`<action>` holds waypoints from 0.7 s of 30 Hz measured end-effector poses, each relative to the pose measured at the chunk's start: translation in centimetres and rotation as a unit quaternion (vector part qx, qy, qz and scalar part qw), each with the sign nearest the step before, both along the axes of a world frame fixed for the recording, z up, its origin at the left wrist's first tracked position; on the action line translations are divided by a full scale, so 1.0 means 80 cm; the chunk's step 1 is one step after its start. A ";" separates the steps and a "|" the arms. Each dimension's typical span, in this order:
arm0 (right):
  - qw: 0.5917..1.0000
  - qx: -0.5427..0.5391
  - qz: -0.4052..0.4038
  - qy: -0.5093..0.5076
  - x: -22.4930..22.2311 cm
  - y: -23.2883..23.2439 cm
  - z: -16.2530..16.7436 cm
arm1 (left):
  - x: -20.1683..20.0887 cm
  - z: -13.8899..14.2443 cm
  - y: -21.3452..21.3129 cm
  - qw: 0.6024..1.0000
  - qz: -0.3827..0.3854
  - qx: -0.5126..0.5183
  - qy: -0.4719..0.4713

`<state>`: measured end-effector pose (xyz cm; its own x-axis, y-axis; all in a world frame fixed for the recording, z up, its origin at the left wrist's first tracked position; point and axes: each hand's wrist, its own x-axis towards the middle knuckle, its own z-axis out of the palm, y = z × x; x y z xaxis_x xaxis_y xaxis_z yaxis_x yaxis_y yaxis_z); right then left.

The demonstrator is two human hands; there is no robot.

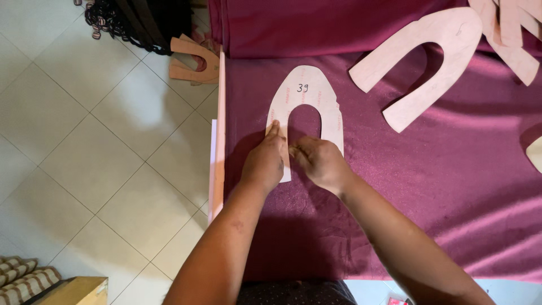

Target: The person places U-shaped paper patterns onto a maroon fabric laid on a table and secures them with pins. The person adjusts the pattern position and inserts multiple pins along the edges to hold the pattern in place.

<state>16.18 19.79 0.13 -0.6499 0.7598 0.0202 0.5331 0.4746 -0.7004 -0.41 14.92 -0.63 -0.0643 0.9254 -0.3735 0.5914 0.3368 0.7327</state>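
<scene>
A pale horseshoe-shaped paper pattern (307,90) with handwritten marks lies flat on magenta fabric (429,186). My left hand (264,161) presses down on the pattern's left leg, index finger stretched along it. My right hand (319,161) rests over the gap between the legs, near the right leg, fingers curled; whether it holds something small I cannot tell. Both hands touch each other's side.
A larger pink horseshoe pattern (429,56) lies to the upper right, with several more pattern pieces (511,31) at the top right corner. A board's pink edge (217,141) borders the fabric on the left. White tiled floor (84,141), dark straps (135,22) and a striped cloth (25,279) lie beyond.
</scene>
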 end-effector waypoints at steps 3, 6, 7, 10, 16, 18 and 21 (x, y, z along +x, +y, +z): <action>0.997 -0.055 -0.036 -0.034 -0.002 0.008 -0.004 | 0.000 0.014 0.003 0.999 -0.023 -0.043 0.010; 0.996 -0.053 -0.075 -0.013 -0.019 0.044 -0.011 | -0.003 0.030 0.007 0.996 -0.050 -0.067 0.027; 0.995 -0.054 -0.083 0.028 -0.021 0.049 -0.010 | -0.004 0.034 0.010 0.996 -0.063 -0.055 0.040; 0.996 -0.055 -0.071 0.002 -0.014 0.028 -0.005 | -0.009 0.042 0.014 0.991 -0.073 -0.107 0.033; 0.992 -0.107 -0.058 0.047 0.023 -0.061 0.009 | -0.014 0.042 0.019 0.991 -0.098 -0.077 0.048; 0.992 -0.107 -0.066 0.031 0.022 -0.059 0.006 | -0.012 0.040 0.020 0.987 -0.115 -0.091 0.066; 0.992 -0.090 -0.078 0.030 0.019 -0.056 0.005 | -0.011 0.039 0.023 0.980 -0.128 -0.125 0.086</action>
